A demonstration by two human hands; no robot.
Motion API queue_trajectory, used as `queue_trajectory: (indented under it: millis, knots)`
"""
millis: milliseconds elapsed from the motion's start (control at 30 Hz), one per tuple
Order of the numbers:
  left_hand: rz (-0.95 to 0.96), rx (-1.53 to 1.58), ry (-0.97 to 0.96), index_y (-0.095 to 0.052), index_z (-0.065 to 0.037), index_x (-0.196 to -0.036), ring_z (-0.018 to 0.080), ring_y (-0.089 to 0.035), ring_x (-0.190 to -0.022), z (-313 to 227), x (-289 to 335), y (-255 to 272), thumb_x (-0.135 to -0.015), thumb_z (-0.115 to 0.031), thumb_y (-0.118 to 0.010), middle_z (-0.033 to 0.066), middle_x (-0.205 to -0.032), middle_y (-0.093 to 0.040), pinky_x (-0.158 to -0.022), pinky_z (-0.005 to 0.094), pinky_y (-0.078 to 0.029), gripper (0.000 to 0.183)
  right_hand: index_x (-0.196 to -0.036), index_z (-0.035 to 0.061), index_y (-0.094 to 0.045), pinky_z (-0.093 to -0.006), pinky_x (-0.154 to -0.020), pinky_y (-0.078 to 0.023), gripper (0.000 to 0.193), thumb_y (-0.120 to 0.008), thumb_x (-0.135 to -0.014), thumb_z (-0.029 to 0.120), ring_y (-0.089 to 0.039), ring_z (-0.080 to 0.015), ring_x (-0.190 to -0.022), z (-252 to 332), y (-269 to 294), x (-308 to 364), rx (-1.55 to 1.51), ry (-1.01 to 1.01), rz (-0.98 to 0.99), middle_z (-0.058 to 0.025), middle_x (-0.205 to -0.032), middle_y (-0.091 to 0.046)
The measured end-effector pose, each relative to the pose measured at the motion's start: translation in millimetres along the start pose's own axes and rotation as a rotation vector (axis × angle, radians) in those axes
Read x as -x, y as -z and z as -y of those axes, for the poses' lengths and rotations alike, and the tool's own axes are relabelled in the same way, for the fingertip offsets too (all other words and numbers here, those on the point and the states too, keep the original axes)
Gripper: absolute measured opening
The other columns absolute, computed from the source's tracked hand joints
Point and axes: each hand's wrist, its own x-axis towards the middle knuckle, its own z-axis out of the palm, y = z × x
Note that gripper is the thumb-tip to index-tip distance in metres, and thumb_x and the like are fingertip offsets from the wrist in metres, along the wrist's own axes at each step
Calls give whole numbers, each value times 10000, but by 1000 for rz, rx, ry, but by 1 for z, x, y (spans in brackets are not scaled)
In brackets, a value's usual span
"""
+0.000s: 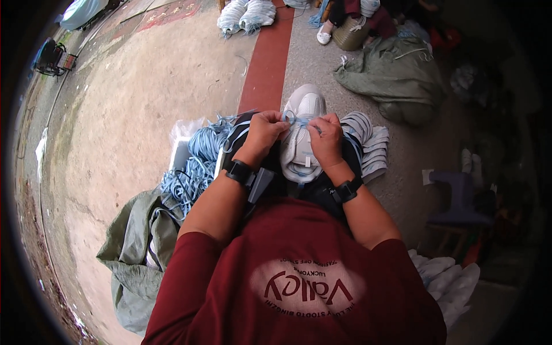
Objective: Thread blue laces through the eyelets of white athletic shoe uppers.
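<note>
Pinches light-blue lace (295, 121) between the closed fingertips of the left hand (265, 133) and, opposite, of the right hand (326, 138), just over the white shoe (299, 148). Has that shoe in the lap, between both hands, toe pointing away. Has tangled blue laces (210, 140) by the left thigh, a green sack (129, 247) nearer the body; by the right thigh, stacked white pieces (375, 154). Farther out, faces a red floor stripe (266, 72).

Diffuse daylight looks strongest from nine to eleven o'clock, paling the floor (155, 98); toward three and four o'clock, everything sinks into murky shadow. Fisheye distortion curves straight edges near the black-vignetted rim, where detail softens.
</note>
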Motion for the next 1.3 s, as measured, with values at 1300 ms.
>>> queue_trajectory:
  millis: [1300]
  knots:
    - [-140,-1001,-245,-643,-25,-770,375,-602,-714,7,11,-16,-774,-191,-598,209,-733,-609,-645,412,-484,173,-720,35,-591,-411,-690,-443,79,-629,-713,104,-539,-315,-775,12,-9,3,200,68,209,-145,-842,-534]
